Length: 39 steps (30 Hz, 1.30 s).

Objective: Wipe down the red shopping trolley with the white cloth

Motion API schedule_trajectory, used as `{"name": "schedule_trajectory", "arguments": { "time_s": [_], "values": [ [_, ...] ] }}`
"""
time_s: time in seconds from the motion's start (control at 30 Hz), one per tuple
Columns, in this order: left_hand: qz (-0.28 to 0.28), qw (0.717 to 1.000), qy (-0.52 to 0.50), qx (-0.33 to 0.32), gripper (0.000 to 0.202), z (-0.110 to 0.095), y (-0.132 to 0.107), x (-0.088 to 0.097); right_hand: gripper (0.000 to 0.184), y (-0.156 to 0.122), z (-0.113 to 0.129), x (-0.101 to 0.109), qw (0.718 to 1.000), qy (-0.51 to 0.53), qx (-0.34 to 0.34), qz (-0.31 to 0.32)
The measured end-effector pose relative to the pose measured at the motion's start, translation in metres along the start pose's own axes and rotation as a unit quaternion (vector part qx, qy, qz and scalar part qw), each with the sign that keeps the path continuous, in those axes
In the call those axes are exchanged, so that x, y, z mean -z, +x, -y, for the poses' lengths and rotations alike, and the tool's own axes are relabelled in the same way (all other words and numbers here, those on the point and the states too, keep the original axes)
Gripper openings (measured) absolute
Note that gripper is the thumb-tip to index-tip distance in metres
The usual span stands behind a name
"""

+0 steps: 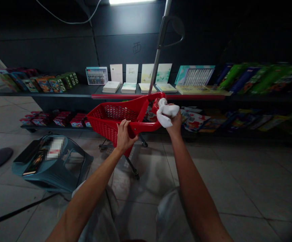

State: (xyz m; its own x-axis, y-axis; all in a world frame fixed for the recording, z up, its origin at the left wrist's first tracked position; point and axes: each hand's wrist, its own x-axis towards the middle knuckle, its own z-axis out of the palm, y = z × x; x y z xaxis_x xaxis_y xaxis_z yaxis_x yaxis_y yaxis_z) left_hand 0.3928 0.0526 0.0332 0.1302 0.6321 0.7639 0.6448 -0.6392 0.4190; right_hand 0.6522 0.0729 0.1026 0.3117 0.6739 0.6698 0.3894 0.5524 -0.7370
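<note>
A small red toy-like shopping cart point(104, 127) with a perforated basket and dark wheeled legs stands before the shelves. On the near upper edge of its basket my left hand point(124, 137) is closed, fingers over the rim and thumb outside. A crumpled white cloth point(166, 112) is bunched in my right hand point(176, 125), against the cart's handle end at the right. The cloth and the wrist hide most of my right fingers. Part of the red handle shows behind the cloth.
Behind the cart, a shelf point(80, 90) carries cards, boxed sets and snack packs; red packs point(62, 117) fill the lower level. A metal pole point(156, 64) rises behind the handle. At left stands a blue-grey stool point(70, 158) bearing a phone point(36, 163). A dark cable point(22, 210) crosses the floor.
</note>
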Motion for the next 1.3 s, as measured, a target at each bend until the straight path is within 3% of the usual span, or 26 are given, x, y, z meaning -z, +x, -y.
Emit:
{"name": "schedule_trajectory", "arguments": {
  "time_s": [0.17, 0.27, 0.53, 0.73, 1.0, 1.17, 1.3],
  "values": [
    [-0.003, 1.000, -0.021, -0.008, 0.086, 0.000, -0.004, 0.011, 0.049, -0.002, 0.030, 0.006, 0.996, -0.048, 0.024, 0.065],
    [-0.003, 0.999, -0.030, -0.012, 0.083, 0.000, -0.005, 0.017, 0.050, -0.001, 0.030, 0.010, 0.994, -0.059, 0.020, 0.091],
    [-0.048, 0.998, -0.044, -0.015, 0.081, 0.004, -0.007, 0.029, 0.049, -0.002, 0.030, 0.019, 0.995, -0.036, 0.021, 0.088],
    [-0.028, 0.998, -0.049, -0.017, 0.078, 0.021, -0.011, 0.053, 0.051, 0.000, 0.036, 0.020, 0.995, -0.059, -0.001, 0.076],
    [-0.009, 0.998, -0.051, -0.039, 0.077, 0.050, -0.021, 0.087, 0.045, 0.004, 0.044, 0.011, 0.984, -0.145, -0.007, 0.106],
    [0.000, 0.996, -0.063, -0.060, 0.079, 0.063, -0.027, 0.100, 0.044, 0.004, 0.043, 0.011, 0.976, -0.195, -0.034, 0.092],
    [0.000, 0.994, -0.081, -0.079, 0.079, 0.066, -0.028, 0.106, 0.037, 0.002, 0.061, 0.014, 0.963, -0.243, -0.035, 0.110]
  ]
}}
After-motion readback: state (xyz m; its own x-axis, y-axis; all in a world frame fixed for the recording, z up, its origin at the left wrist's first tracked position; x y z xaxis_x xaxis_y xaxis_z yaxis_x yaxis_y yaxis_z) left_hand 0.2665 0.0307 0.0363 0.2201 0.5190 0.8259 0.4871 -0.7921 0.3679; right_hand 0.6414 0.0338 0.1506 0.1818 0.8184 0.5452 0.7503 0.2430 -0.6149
